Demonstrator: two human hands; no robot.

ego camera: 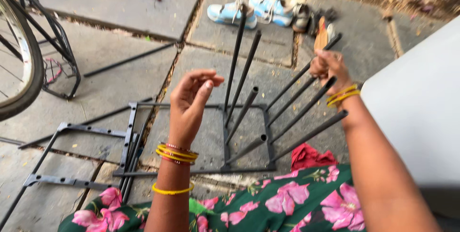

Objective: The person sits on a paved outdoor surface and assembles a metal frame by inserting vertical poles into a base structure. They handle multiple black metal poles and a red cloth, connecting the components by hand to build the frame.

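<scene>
Roughly, left to right: bicycle wheel (17,64) at the far left edge, then flat metal brackets (79,129) and a loose black rod (128,60) lying on the stone floor (110,2). Left hand (191,98) is raised, fingers loosely curled and half open, holding nothing; it hovers just left of the frame. The black rod frame (247,133) sits on the floor in front of the knees, a rectangular base with about 8 tubes fanning up and away. Right hand (327,66) is closed around the top of 1 outer tube (306,71). My read: steady the base with the free left hand before loading that tube, and push or pull along its axis, not sideways, so the joint doesn't twist. Red cloth (309,156) lies by the base; blue shoes (251,10) well beyond.
</scene>
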